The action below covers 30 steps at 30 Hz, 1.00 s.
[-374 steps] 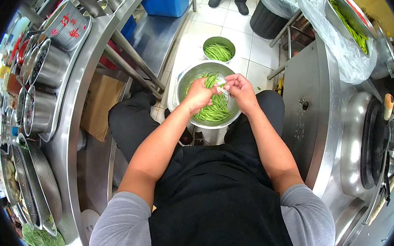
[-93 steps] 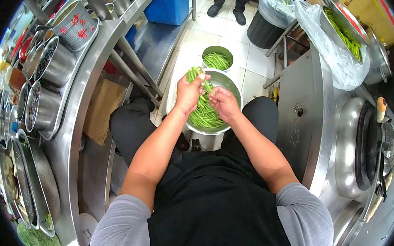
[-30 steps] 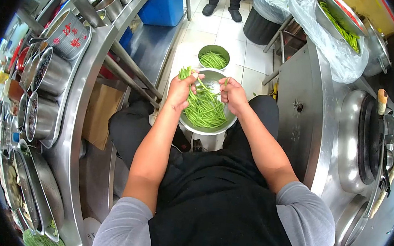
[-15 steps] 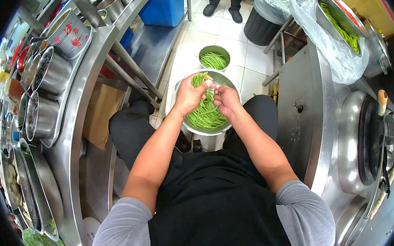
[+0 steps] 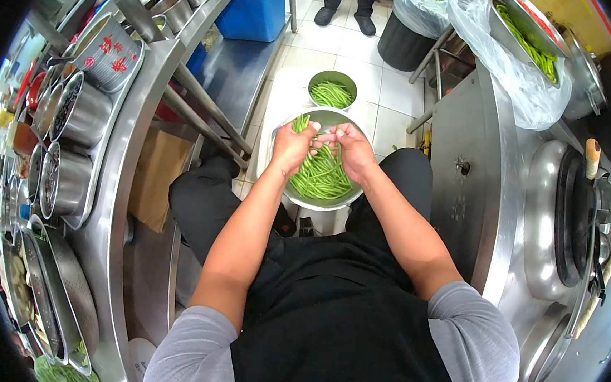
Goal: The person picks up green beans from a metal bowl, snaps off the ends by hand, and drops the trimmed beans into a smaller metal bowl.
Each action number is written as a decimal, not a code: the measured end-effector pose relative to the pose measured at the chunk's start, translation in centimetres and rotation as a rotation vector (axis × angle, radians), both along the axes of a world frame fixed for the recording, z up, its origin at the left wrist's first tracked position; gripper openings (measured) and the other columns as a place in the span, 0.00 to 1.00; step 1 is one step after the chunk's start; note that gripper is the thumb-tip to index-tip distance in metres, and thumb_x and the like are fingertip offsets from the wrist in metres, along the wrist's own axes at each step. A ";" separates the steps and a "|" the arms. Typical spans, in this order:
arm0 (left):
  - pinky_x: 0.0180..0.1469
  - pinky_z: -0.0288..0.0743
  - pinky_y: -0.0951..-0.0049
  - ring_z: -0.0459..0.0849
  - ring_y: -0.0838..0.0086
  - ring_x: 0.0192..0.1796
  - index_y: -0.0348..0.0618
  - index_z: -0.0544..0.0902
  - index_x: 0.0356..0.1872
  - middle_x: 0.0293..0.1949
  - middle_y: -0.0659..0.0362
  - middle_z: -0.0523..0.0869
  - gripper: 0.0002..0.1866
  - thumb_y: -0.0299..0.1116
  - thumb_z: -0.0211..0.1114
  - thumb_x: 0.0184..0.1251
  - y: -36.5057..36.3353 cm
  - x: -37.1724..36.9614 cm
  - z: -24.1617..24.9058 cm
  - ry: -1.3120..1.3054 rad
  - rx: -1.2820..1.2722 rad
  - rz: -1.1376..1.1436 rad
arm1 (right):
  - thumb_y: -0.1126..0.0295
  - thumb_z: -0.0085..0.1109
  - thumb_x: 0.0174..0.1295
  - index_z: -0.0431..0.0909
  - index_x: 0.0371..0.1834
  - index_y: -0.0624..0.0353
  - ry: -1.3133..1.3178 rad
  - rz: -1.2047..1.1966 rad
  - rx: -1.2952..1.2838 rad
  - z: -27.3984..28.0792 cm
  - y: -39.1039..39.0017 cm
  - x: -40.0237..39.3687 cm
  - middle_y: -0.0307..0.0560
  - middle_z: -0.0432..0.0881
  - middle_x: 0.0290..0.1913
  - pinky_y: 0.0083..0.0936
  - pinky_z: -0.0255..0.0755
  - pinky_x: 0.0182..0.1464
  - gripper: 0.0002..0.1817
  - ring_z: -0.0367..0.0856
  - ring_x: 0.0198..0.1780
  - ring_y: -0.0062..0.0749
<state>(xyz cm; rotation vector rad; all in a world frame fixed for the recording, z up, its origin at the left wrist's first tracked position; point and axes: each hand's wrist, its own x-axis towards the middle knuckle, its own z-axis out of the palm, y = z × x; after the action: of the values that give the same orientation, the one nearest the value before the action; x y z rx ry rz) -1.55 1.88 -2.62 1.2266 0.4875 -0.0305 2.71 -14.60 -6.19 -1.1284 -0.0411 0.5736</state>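
Note:
Between my knees stands a large metal bowl (image 5: 369, 135) holding a heap of green beans (image 5: 318, 180). Above it, my left hand (image 5: 294, 147) is closed round a bunch of green beans, whose tips stick up past the fingers. My right hand (image 5: 351, 151) is beside it over the bowl, its thumb and fingers pinched together near the left fingertips. What lies in that pinch is too small to make out. Just beyond is a smaller bowl (image 5: 312, 84) with more green beans (image 5: 330, 93) in it.
On the left runs a steel counter (image 5: 126, 177) with metal pots (image 5: 82, 112). To the right are a steel cabinet (image 5: 456, 196) and a wok (image 5: 544, 217). A black bin (image 5: 406, 52) and another person's shoes (image 5: 365, 25) are ahead, near a blue tub (image 5: 259, 8).
My right hand has turned and its fingers have risen slightly beside the left. Fewer bean tips show above my left hand, which has shifted slightly.

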 end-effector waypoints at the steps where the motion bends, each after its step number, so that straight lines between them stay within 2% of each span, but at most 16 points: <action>1: 0.26 0.72 0.77 0.77 0.81 0.25 0.41 0.85 0.44 0.30 0.65 0.83 0.08 0.33 0.72 0.73 -0.1 -0.1 -0.2 -0.001 0.001 -0.001 | 0.69 0.49 0.80 0.81 0.53 0.56 -0.001 -0.001 0.001 -0.4 -0.2 0.1 0.42 0.88 0.43 0.24 0.67 0.46 0.10 0.74 0.39 0.21; 3: 0.27 0.73 0.77 0.79 0.81 0.27 0.41 0.86 0.46 0.32 0.64 0.85 0.08 0.31 0.72 0.72 -0.2 -0.3 -0.8 -0.074 0.077 -0.085 | 0.64 0.53 0.80 0.81 0.55 0.51 0.009 0.015 0.029 -0.6 -0.5 0.2 0.33 0.85 0.48 0.25 0.64 0.52 0.09 0.74 0.48 0.21; 4: 0.27 0.73 0.77 0.79 0.81 0.27 0.41 0.86 0.46 0.32 0.64 0.85 0.08 0.31 0.72 0.72 -0.3 -0.3 -1.2 -0.075 0.078 -0.086 | 0.64 0.53 0.80 0.81 0.55 0.51 0.008 0.015 0.030 -0.5 -0.5 0.1 0.33 0.85 0.48 0.25 0.64 0.52 0.09 0.74 0.48 0.21; 6: 0.28 0.76 0.76 0.86 0.79 0.30 0.39 0.87 0.46 0.36 0.61 0.90 0.08 0.30 0.74 0.70 -0.5 -0.6 -0.9 -0.068 0.109 -0.184 | 0.64 0.57 0.79 0.83 0.52 0.47 0.086 -0.016 0.080 -0.5 -0.3 -0.3 0.33 0.86 0.52 0.26 0.64 0.49 0.07 0.76 0.50 0.21; 8: 0.28 0.76 0.77 0.85 0.79 0.30 0.39 0.88 0.48 0.38 0.61 0.90 0.11 0.30 0.75 0.69 -1.2 -1.2 0.2 -0.087 0.080 -0.192 | 0.63 0.59 0.78 0.83 0.53 0.47 0.139 -0.014 0.117 -0.8 -0.3 -0.6 0.33 0.86 0.52 0.27 0.65 0.51 0.07 0.77 0.52 0.21; 10: 0.28 0.74 0.78 0.83 0.81 0.33 0.39 0.86 0.49 0.40 0.61 0.90 0.10 0.29 0.72 0.71 -1.4 -1.5 0.4 -0.054 0.082 -0.231 | 0.62 0.60 0.77 0.84 0.53 0.47 0.193 -0.011 0.152 -0.6 -0.2 -0.9 0.33 0.87 0.51 0.29 0.66 0.52 0.08 0.78 0.53 0.21; 13: 0.29 0.74 0.78 0.84 0.81 0.34 0.40 0.86 0.48 0.39 0.61 0.90 0.09 0.29 0.73 0.71 -1.1 -1.1 -0.7 -0.056 0.114 -0.200 | 0.64 0.61 0.76 0.82 0.54 0.51 0.194 -0.028 0.152 -0.1 -0.1 -1.0 0.33 0.86 0.49 0.24 0.67 0.51 0.09 0.79 0.50 0.20; 15: 0.29 0.75 0.78 0.84 0.81 0.34 0.40 0.86 0.48 0.39 0.61 0.90 0.09 0.29 0.73 0.71 -0.8 -1.0 -0.9 -0.044 0.142 -0.218 | 0.69 0.64 0.74 0.82 0.54 0.55 -0.070 -0.046 -0.025 0.2 -0.1 -0.4 0.38 0.88 0.46 0.23 0.72 0.50 0.09 0.83 0.46 0.22; 19: 0.30 0.75 0.78 0.85 0.80 0.35 0.41 0.86 0.47 0.40 0.62 0.91 0.09 0.29 0.73 0.69 -0.2 -0.9 -1.0 -0.059 0.196 -0.259 | 0.73 0.66 0.71 0.83 0.51 0.59 -0.174 -0.050 -0.050 0.5 -0.7 0.6 0.39 0.88 0.42 0.22 0.74 0.50 0.08 0.83 0.44 0.22; 23: 0.31 0.77 0.74 0.86 0.78 0.34 0.39 0.87 0.45 0.36 0.58 0.91 0.08 0.29 0.74 0.68 0.1 -0.8 -0.8 -0.047 0.311 -0.266 | 0.76 0.65 0.69 0.84 0.44 0.61 -0.383 -0.072 -0.239 -0.4 -1.4 1.4 0.39 0.87 0.38 0.23 0.77 0.48 0.04 0.83 0.41 0.22; 25: 0.33 0.79 0.68 0.86 0.76 0.32 0.37 0.88 0.42 0.30 0.53 0.89 0.09 0.30 0.75 0.66 0.5 -1.0 -0.2 -0.212 0.754 -0.362 | 0.76 0.65 0.67 0.85 0.40 0.62 -0.454 -0.071 -0.313 -0.1 -1.9 1.5 0.41 0.87 0.37 0.25 0.78 0.46 0.02 0.84 0.39 0.24; 26: 0.33 0.79 0.68 0.86 0.76 0.32 0.37 0.88 0.42 0.30 0.53 0.89 0.09 0.30 0.75 0.66 0.7 -1.0 -0.2 -0.211 0.753 -0.363 | 0.76 0.66 0.66 0.85 0.38 0.62 -0.579 -0.059 -0.455 0.0 -2.2 1.5 0.42 0.87 0.36 0.27 0.78 0.44 0.02 0.84 0.38 0.25; 27: 0.34 0.79 0.66 0.86 0.74 0.32 0.36 0.88 0.42 0.28 0.51 0.88 0.09 0.30 0.75 0.66 1.0 -1.0 -0.2 -0.276 0.966 -0.334 | 0.75 0.67 0.64 0.84 0.36 0.63 -0.702 -0.046 -0.597 0.2 -2.5 1.6 0.44 0.87 0.35 0.28 0.77 0.42 0.03 0.84 0.37 0.26; 28: 0.36 0.80 0.63 0.86 0.73 0.31 0.35 0.88 0.42 0.26 0.49 0.87 0.10 0.30 0.75 0.66 1.3 -0.9 -0.3 -0.340 1.179 -0.302 | 0.75 0.67 0.64 0.84 0.36 0.63 -0.702 -0.046 -0.598 0.5 -3.0 1.8 0.44 0.87 0.35 0.28 0.77 0.42 0.03 0.84 0.37 0.26; 29: 0.36 0.80 0.63 0.86 0.73 0.31 0.35 0.88 0.42 0.26 0.49 0.87 0.10 0.30 0.75 0.66 1.6 -0.8 -0.3 -0.340 1.177 -0.301 | 0.74 0.67 0.64 0.85 0.35 0.63 -0.744 -0.022 -0.713 0.8 -3.5 2.1 0.46 0.86 0.34 0.29 0.78 0.41 0.03 0.83 0.36 0.27; 30: 0.37 0.81 0.62 0.88 0.66 0.32 0.35 0.88 0.41 0.30 0.48 0.89 0.10 0.30 0.75 0.65 1.9 -0.6 -0.3 -0.300 1.041 -0.218 | 0.73 0.68 0.63 0.85 0.34 0.63 -0.786 0.003 -0.828 0.9 -3.7 2.2 0.47 0.86 0.34 0.31 0.78 0.40 0.04 0.83 0.35 0.28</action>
<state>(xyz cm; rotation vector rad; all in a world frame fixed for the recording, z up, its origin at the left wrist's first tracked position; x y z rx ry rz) -2.16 3.78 -2.88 2.2572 0.0707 0.2481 4.92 -18.30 -5.25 -2.1112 -0.5203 0.0932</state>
